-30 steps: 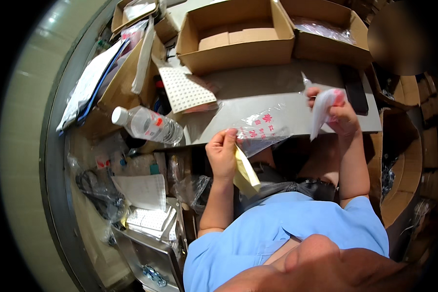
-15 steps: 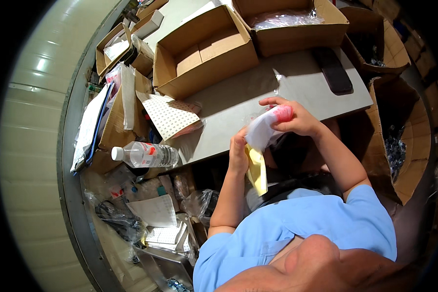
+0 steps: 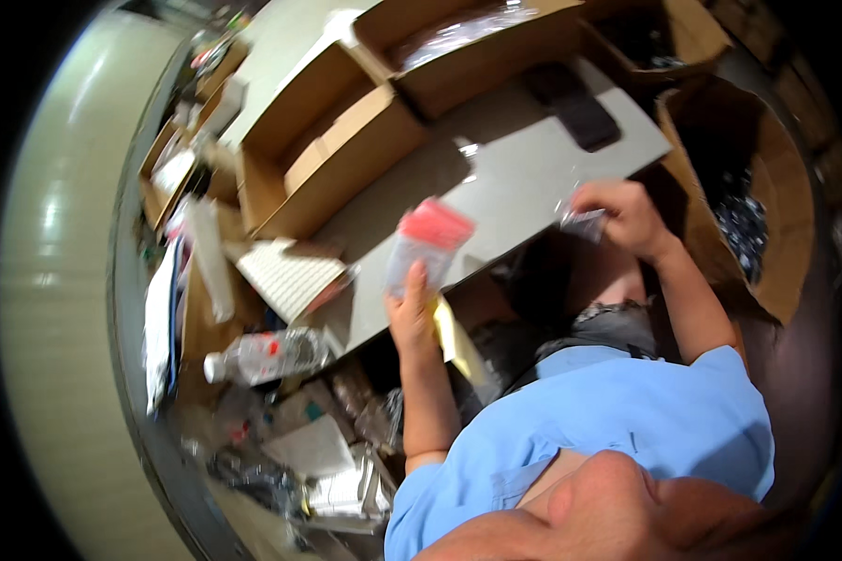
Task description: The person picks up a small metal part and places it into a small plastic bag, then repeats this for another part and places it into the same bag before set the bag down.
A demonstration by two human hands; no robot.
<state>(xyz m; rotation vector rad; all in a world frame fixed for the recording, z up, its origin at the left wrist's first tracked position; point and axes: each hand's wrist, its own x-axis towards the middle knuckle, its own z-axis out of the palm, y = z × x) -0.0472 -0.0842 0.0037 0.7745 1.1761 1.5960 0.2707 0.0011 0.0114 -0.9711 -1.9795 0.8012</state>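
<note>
Over the table's front edge, my left hand [image 3: 412,318] is closed round a stack of small clear plastic bags [image 3: 428,238] with a pink-red band along the top. A yellow sheet [image 3: 457,346] hangs below that hand and appears to be held with the stack. Off to the right, my right hand [image 3: 627,220] pinches a small clear plastic bag [image 3: 582,222], apart from the stack. Motion blur hides whether anything is inside it. A sheet of small printed labels [image 3: 290,280] lies left of my left hand.
Cardboard boxes, one nearly bare inside [image 3: 346,150] and another with clear plastic [image 3: 477,37], stand along the back of the grey table [image 3: 515,178]. A dark flat phone-like object [image 3: 575,107] lies near the right edge. Boxes of dark shiny packets [image 3: 744,224] stand right; a bottle [image 3: 271,357] left.
My hands have moved apart: the left keeps the bag stack, now with its pink-red end up, and the right has gone rightward with a small clear bag. The view has turned slightly.
</note>
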